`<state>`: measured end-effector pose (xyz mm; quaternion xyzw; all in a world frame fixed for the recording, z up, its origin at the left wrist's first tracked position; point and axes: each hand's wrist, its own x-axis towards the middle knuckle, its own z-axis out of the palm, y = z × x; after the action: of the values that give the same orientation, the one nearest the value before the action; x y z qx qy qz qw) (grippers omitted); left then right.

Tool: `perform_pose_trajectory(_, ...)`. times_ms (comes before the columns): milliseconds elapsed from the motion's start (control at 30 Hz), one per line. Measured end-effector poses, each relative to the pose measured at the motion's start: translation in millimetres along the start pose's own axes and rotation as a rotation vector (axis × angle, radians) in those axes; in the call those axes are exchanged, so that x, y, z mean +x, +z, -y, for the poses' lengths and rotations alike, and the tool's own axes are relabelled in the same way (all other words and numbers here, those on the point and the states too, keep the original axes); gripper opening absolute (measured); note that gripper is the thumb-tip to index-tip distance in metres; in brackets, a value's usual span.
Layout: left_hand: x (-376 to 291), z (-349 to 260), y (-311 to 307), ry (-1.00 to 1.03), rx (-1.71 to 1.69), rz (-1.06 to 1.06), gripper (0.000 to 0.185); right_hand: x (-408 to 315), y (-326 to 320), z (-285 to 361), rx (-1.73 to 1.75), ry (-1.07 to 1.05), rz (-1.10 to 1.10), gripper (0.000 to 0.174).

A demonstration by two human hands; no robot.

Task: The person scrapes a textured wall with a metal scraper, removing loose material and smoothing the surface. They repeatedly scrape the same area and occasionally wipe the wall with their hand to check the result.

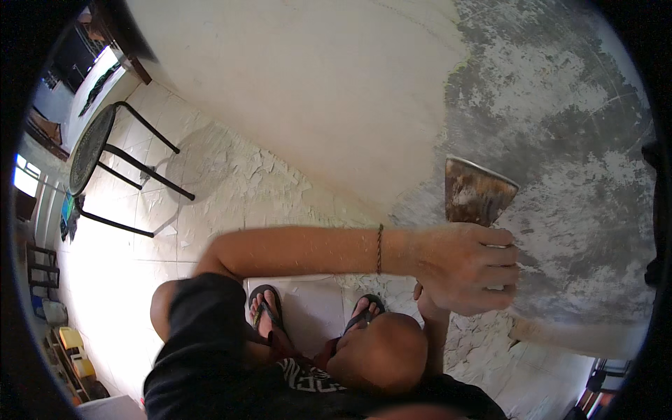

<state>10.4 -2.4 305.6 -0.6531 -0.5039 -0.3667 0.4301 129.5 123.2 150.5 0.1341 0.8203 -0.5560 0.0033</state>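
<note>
A wide-bladed scraper (476,193) with a brown-stained metal blade lies with its edge at the wall, beside the border between cream paint and bare grey plaster. My left hand (467,268) is shut around it just below the blade, with that forearm stretched across my body from the left and a braided cord on the wrist. Below and behind it, my right hand (431,305) shows only in part. The left hand hides most of its fingers and the scraper's handle, so its grip cannot be made out.
Cream paint (325,89) covers the wall's left side; patchy grey plaster (567,210) is exposed on the right. Paint flakes (257,173) litter the tiled floor (157,252) along the wall's foot. A round black stool (94,149) stands left, and yellow containers (76,346) sit at lower left.
</note>
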Motion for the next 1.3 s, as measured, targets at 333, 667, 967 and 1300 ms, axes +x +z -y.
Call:
perform_pose_trajectory(333, -48, 51, 19, 0.126, -0.105, 0.486, 0.045, 9, 15, 39, 0.066, -0.710, -0.324, 0.008)
perform_pose_trajectory(667, -58, 57, 28, 0.168, -0.177, 0.462, 0.046, 12, 25, 22, -0.007, -0.599, -0.329, 0.008)
perform_pose_trajectory(967, -50, 61, 33, 0.083, -0.210, 0.632, 0.041, 15, 15, 47, -0.109, -0.694, -0.386, 0.011)
perform_pose_trajectory(1300, -51, 62, 32, 0.116, -0.204, 0.566, 0.041, 17, 17, 51, -0.208, -0.755, -0.554, 0.007)
